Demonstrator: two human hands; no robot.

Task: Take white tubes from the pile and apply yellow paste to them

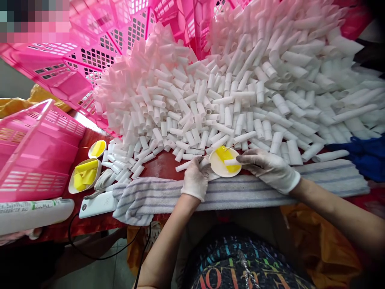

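Note:
My right hand [267,167], in a worn white glove, pinches a short white tube [231,162] over a small white dish [221,169]. A flat yellow sponge [224,153] lies in that dish, with a thin stick resting across it. My left hand [196,176], gloved too, is at the dish's left edge with its fingers curled round another white tube [205,161]; its fingertips are partly hidden. A huge heap of white tubes [228,96] rises just beyond both hands. Under my wrists runs a striped towel [180,196] along the table's front edge.
Pink baskets [72,64] stand behind the heap, and another pink basket [33,152] is at left. A tray of yellow sponge pieces [84,176], a smaller yellow dish [97,149], a white power bank [98,204] and a white bottle [36,214] lie left. Blue cloth [362,156] lies right.

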